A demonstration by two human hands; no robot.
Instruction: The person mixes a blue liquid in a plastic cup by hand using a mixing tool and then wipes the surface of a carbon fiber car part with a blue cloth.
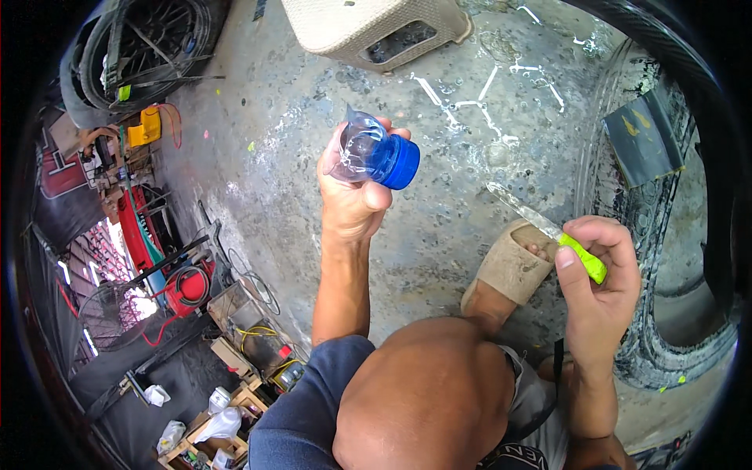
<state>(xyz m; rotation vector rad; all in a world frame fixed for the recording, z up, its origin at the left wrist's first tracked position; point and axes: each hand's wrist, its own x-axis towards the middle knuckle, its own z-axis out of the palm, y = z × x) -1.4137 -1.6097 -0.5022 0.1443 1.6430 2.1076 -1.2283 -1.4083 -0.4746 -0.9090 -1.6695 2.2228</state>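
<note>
My left hand (362,205) is wrapped round the clear top piece of a plastic bottle (359,147), raised above the floor. The piece has a jagged, pointed edge on its left. Its blue cap (403,164) points right and stays on the neck. In my right hand (601,301), thumb and fingers close on the lime-green handle of a knife (581,258). Its blade, smeared with pale residue, points up and left towards the bottle piece but does not touch it.
At the top stands a beige woven-look plastic stool (337,27). A large dusty black moulded part (603,168) curves along the right, with a dark sheet (644,139) on it. My slippered foot (513,265) is below the knife. Wheels (153,47) and a red machine (188,286) are at left.
</note>
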